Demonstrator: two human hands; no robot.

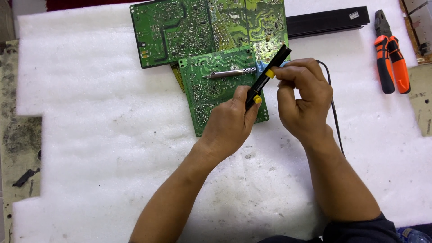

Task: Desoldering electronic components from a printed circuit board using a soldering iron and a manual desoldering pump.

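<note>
White foam sheet [90, 135] covers the table; on its far side lie two green circuit boards, a big one [180, 27] far away and a small circuit board [211, 85] nearer, partly on top of it. The left hand [229, 123] rests over the near right corner of the small board; its fingers are closed around the low end of a black tool with yellow buttons [265, 78], a solder sucker by its look. The right hand [301, 99] is just beside it on the right; its fingers are curled shut, pinching the yellow part of the black tool and holding the blue handle of a soldering iron [231, 73]. The iron's silver tip lies flat on the small board and points left; its black cord [335, 117] runs near along the right wrist. Far right lie orange and black pliers [391, 63]; a long black bar [328, 20] lies far back.
</note>
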